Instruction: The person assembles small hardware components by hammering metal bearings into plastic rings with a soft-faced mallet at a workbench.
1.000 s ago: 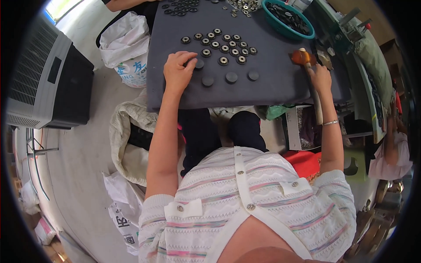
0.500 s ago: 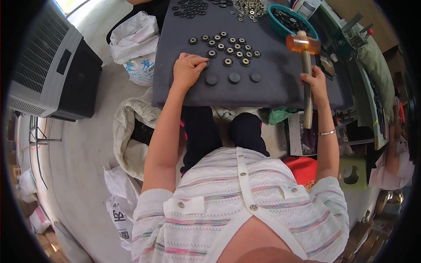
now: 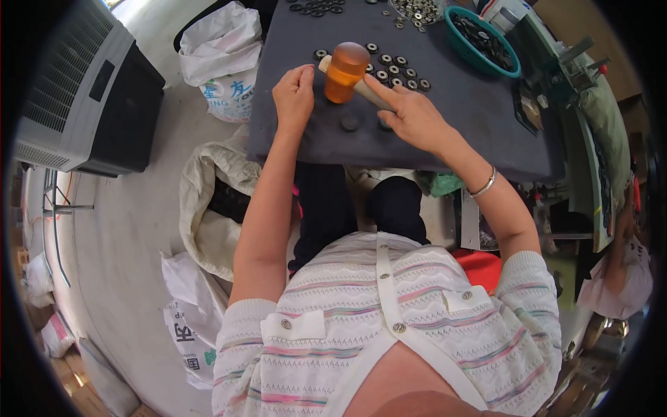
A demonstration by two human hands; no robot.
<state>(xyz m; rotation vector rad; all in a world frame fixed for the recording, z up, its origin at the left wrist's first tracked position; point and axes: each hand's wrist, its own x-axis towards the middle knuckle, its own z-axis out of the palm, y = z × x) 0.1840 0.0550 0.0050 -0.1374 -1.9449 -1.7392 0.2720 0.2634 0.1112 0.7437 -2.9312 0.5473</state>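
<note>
My right hand point(image 3: 420, 121) grips a mallet by its wooden handle point(image 3: 373, 95), index finger stretched along it. The mallet's translucent orange head point(image 3: 346, 73) is over the dark cloth-covered table point(image 3: 472, 115), just right of my left hand point(image 3: 294, 97). My left hand is closed, fingers curled together; whatever they may hold is hidden. Near the front edge lies a plain dark disc point(image 3: 349, 123), with another one partly under my right hand. Behind the mallet are several black round pieces with metal centres point(image 3: 394, 70); the mallet head covers part of the group.
A teal basket point(image 3: 511, 66) of dark parts stands at the back right, near a green clamp-like tool point(image 3: 573, 73). Loose metal pieces point(image 3: 417, 10) and black parts point(image 3: 316, 8) lie at the far side. White sacks point(image 3: 222, 48) and a grey air cooler point(image 3: 83, 90) stand left.
My right hand has swung the mallet from the table's right side leftward, bringing its head down beside my left hand. My left hand has shifted slightly away from the table's front edge.
</note>
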